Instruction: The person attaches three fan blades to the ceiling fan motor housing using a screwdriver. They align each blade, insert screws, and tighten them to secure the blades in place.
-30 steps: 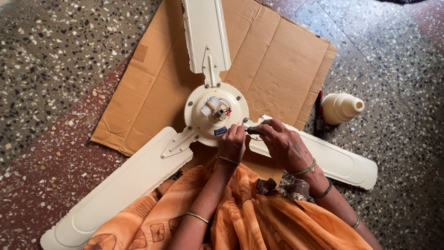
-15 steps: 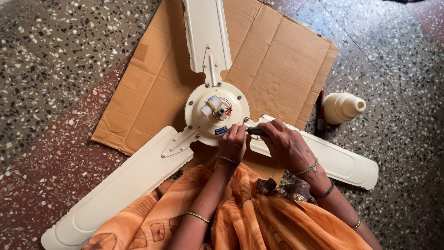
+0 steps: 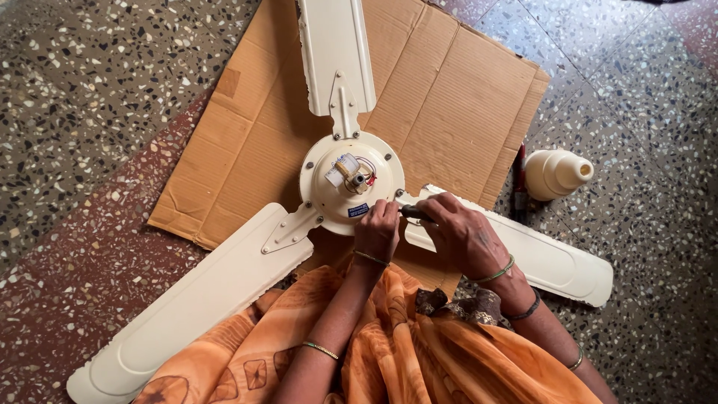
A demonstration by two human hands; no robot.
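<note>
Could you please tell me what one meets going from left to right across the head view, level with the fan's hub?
Terrazzo floor → cardboard sheet → fan hub → cream cone-shaped cover.

What the view hides

The top fan blade (image 3: 335, 52) runs off the upper edge. The right hand (image 3: 464, 238) covers most of the dark tool (image 3: 413, 213), so its tip and kind cannot be told. The left hand (image 3: 378, 230) hides the hub's (image 3: 351, 182) near rim. The right blade's (image 3: 538, 258) root lies under both hands. The label on the hub is too small to read. Orange cloth (image 3: 389, 352) covers part of the cardboard (image 3: 449, 97)
</note>
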